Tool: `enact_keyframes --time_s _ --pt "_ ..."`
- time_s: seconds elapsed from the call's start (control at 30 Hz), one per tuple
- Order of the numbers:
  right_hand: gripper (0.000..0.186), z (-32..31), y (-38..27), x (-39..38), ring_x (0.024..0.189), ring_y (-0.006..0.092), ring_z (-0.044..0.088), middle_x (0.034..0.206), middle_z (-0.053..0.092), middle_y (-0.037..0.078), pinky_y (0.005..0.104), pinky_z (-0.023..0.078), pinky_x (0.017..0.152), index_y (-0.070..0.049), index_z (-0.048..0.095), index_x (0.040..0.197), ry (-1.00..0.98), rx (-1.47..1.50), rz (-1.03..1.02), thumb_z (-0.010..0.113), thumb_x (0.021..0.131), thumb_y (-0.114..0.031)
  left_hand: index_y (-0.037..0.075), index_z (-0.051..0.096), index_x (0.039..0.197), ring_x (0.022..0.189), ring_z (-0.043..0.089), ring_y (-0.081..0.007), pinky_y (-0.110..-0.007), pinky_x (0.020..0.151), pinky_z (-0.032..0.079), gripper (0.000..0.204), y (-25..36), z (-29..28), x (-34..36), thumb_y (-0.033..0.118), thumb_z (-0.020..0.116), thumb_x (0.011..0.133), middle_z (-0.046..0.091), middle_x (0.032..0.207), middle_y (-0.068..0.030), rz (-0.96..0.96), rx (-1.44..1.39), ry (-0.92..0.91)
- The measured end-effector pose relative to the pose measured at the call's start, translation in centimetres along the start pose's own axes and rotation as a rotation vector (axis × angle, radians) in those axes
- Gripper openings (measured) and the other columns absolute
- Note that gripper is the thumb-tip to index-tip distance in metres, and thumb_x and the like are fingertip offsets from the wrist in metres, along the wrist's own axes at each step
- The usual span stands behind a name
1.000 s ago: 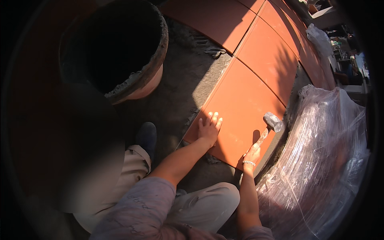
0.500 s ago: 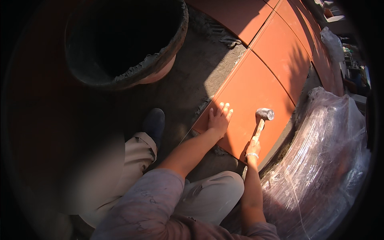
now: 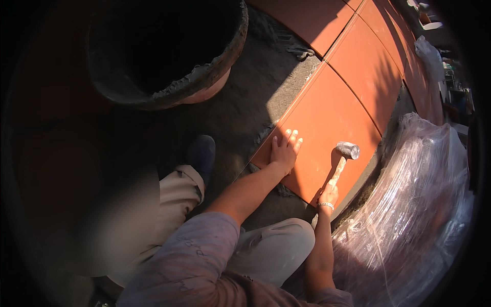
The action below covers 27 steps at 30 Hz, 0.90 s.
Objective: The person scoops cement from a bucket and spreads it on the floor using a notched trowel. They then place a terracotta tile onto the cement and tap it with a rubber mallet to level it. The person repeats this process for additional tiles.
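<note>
Flat on a large terracotta tile (image 3: 327, 117) rests my left hand (image 3: 285, 152), fingers stretched out near the tile's left edge. My right hand (image 3: 328, 194) is wrapped round the wooden handle of a mallet (image 3: 348, 150) with a thick greyish head. The mallet's head is over the right part of the same tile, and its shadow falls just left of the handle. Whether the head touches the tile I cannot tell. A bracelet circles my right wrist. Grey mortar shows along the tile's left and near edges.
A big mortar-crusted bucket (image 3: 225, 61) stands at the upper left, its inside dark. More terracotta tiles (image 3: 365, 61) adjoin at the far side. Along the right lies a stack wrapped in clear plastic film (image 3: 399, 215). My shoe (image 3: 202, 153) is on the shaded ground at left.
The mallet's head has shifted slightly right and nearer to me, with my right hand a little lower. My left hand stays on the tile. The whole view has shifted slightly.
</note>
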State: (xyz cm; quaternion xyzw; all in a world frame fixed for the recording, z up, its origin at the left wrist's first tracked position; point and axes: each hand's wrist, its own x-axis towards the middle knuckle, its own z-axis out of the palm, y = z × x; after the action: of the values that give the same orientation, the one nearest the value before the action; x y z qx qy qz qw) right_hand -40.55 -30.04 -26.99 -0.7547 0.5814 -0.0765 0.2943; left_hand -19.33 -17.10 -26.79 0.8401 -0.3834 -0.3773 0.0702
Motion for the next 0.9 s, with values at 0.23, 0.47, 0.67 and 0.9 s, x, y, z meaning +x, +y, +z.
enact_keyframes --time_s 0.23,0.47,0.67,0.9 --pt "0.034 1.4 1.2 1.2 0.045 0.0124 0.051 0.055 0.049 0.003 0.0289 0.040 0.040 -0.004 0.051 0.088 0.026 0.014 -0.170 0.048 0.102 -0.035 0.018 0.014 0.157 0.151 0.003 -0.0300 -0.059 0.116 0.021 0.120 -0.1 0.8 0.4 0.034 0.089 0.065 0.004 0.164 -0.0078 -0.008 0.014 0.028" --pt "0.036 1.4 0.6 0.3 0.068 0.0376 0.063 0.073 0.063 0.022 0.0462 0.049 0.062 0.004 0.057 0.098 0.012 0.072 -0.102 0.056 0.095 -0.031 0.018 0.015 0.156 0.150 0.003 -0.0292 -0.059 0.116 0.022 0.119 0.0 1.0 0.4 0.037 0.088 0.065 0.004 0.164 -0.0074 -0.007 0.006 0.012" --pt "0.039 3.1 5.0 2.4 0.082 0.0493 0.062 0.085 0.065 0.029 0.0528 0.049 0.071 0.003 0.059 0.100 -0.096 -0.242 0.082 0.055 0.094 -0.036 0.017 0.016 0.156 0.150 0.004 -0.0291 -0.059 0.115 0.022 0.118 -0.1 0.9 0.2 0.037 0.088 0.064 0.006 0.164 -0.0076 -0.002 0.005 0.042" --pt "0.037 1.8 2.5 1.0 0.036 0.0151 0.046 0.053 0.047 0.003 0.0316 0.037 0.034 -0.006 0.047 0.085 -0.213 0.170 0.140 0.049 0.101 -0.040 0.018 0.018 0.156 0.150 0.005 -0.0296 -0.059 0.115 0.022 0.117 -0.3 1.5 0.4 0.037 0.088 0.064 0.007 0.163 -0.0080 0.010 0.013 0.042"
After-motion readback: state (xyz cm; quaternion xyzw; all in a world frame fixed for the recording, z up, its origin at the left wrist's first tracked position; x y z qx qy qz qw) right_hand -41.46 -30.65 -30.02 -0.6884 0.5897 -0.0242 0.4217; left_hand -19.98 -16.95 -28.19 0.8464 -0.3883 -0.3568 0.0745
